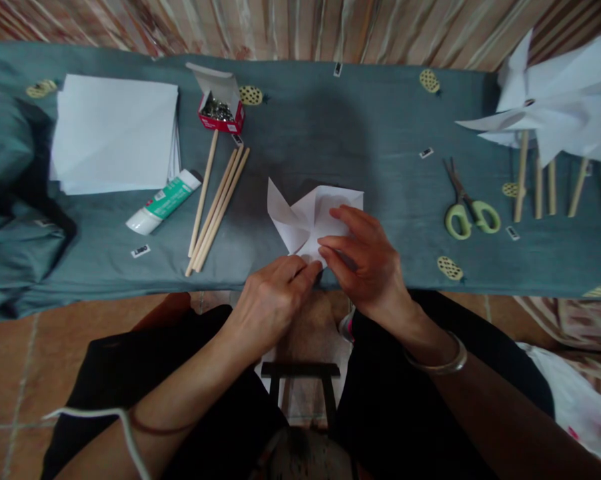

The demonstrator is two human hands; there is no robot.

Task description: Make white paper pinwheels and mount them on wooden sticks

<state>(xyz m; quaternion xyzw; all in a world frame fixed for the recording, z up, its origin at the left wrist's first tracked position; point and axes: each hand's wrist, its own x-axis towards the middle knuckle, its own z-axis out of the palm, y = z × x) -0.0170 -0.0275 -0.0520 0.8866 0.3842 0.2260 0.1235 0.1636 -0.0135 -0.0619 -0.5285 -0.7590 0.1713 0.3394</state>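
Observation:
A white paper pinwheel (pixel 300 217), with some of its blades folded in toward the middle, is at the front edge of the cloth-covered table. My left hand (pixel 275 293) pinches its near edge, thumb and fingers closed on the paper. Over its right side, my right hand (pixel 365 257) has its thumb and fingertips pressed on the paper near the centre, with another finger stretched above a blade. Green-handled scissors (pixel 464 207) lie to the right of my hands. Several wooden sticks (pixel 220 210) rest to the left of the pinwheel.
A stack of white paper (pixel 117 133) lies at the left, beside a green and white glue tube (pixel 163 202). An opened red box (pixel 221 113) holds small metal pieces. Finished paper pinwheels (pixel 570 100) on sticks lie at the right. Bunched cloth (pixel 15 193) covers the far left.

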